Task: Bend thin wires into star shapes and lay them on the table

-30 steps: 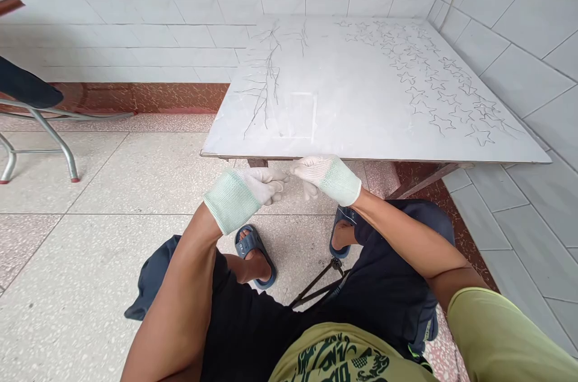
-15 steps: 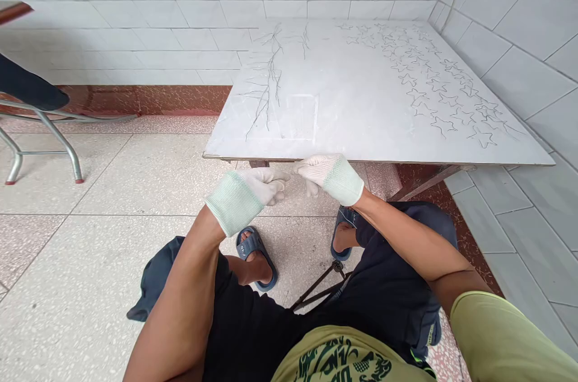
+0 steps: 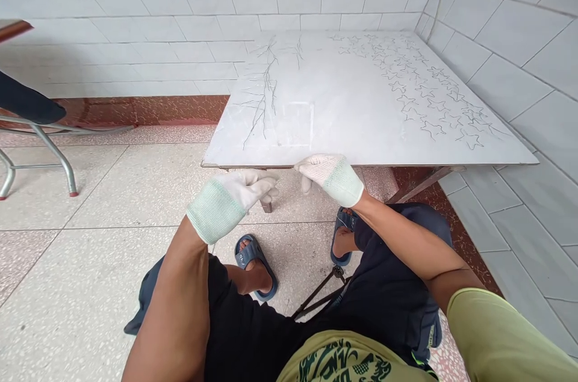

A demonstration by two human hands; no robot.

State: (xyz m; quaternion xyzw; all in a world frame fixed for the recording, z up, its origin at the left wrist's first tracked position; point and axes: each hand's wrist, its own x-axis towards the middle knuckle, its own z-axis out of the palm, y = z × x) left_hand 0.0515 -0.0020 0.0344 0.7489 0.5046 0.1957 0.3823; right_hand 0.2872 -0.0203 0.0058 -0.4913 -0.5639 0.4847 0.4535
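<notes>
Both hands wear white gloves with pale green cuffs. My left hand [image 3: 241,192] is closed in a pinch just off the front edge of the white tabletop [image 3: 352,123]; whatever it may hold is too thin to make out. Facing it across a small gap, my right hand [image 3: 326,174] also pinches with thumb and fingers at the table edge, its contents not visible. Thin dark wires [image 3: 267,84], bent and straggling, lie on the left of the tabletop. Several star-shaped wire outlines [image 3: 432,128] are spread over its right side.
A tiled wall [image 3: 253,0] stands behind the table, and another along its right side. A metal-legged stool [image 3: 63,159] with a person's dark-clothed leg [image 3: 31,102] is at far left. Sandalled feet [image 3: 255,264] and a dark folding frame [image 3: 323,292] are below me.
My left hand has moved left and a little down, widening the gap to my right hand, which stays nearly in place. The camera view has shifted slightly.
</notes>
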